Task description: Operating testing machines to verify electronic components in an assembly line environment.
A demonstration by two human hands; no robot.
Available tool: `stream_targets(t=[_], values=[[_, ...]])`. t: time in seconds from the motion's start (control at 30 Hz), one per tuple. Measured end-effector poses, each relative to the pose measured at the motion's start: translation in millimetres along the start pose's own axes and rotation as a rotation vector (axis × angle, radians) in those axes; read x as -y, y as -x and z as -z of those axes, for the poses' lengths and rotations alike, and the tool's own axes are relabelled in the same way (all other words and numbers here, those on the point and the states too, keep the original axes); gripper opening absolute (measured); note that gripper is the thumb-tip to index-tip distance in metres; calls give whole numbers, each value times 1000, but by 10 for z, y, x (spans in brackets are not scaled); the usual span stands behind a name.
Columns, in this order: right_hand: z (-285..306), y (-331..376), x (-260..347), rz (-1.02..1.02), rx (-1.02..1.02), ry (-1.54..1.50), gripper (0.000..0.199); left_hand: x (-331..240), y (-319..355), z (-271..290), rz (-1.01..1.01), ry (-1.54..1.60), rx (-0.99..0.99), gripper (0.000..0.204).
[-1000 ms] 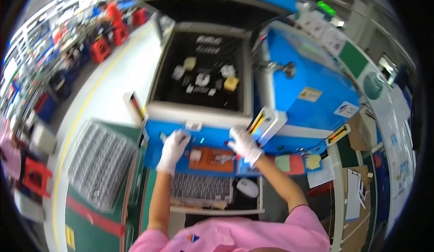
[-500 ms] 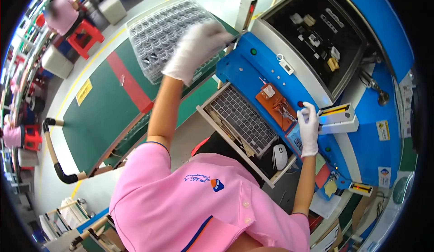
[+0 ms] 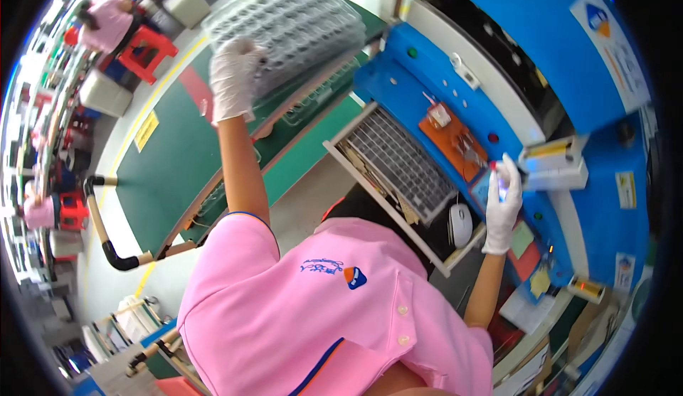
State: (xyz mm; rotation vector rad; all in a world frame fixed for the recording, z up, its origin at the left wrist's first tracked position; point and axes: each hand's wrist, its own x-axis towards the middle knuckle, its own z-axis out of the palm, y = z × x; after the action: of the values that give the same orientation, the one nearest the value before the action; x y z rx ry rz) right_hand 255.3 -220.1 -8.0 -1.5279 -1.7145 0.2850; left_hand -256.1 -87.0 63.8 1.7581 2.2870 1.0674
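My left hand point(image 3: 235, 79), in a white glove, is at the near left corner of a clear plastic tray point(image 3: 299, 19) with rows of small pockets. Its fingers are curled together over the tray's edge; whatever is between them is hidden and blurred. My right hand point(image 3: 504, 207), also gloved, hovers over the blue machine's front, left of a white sensor block point(image 3: 555, 175). Those fingers are bent toward the thumb, with a small red spot by the tips; I cannot make out what they hold. An orange plate point(image 3: 453, 140) with small metal parts lies beyond it.
A pull-out drawer holds a grey keyboard point(image 3: 402, 161) and a white mouse point(image 3: 460, 225). The tray stands on a green bench point(image 3: 163, 197) with a black-and-beige pipe rail point(image 3: 103, 232). A dark screen point(image 3: 491, 40) rises behind the blue machine base. Other people sit far left.
My left hand has moved left, from the tray's right side to its near left corner. The right hand stays by the sensor block, its fingers slightly shifted. The whole view has shifted.
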Motion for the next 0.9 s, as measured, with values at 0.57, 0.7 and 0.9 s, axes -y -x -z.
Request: stream_targets(t=[0.57,0.7,0.9], values=[[-874,795,1232,-381,541,-788,31,-1080,2409,-1220,-413,629,982,54],[-1023,1061,1214,-287,192,-777,25,-1394,2246,-1132,-2,1156,1800,61],[-965,1070,1032,-201,382,-782,21,-1404,2311,-1084,63,1253,1900,84]])
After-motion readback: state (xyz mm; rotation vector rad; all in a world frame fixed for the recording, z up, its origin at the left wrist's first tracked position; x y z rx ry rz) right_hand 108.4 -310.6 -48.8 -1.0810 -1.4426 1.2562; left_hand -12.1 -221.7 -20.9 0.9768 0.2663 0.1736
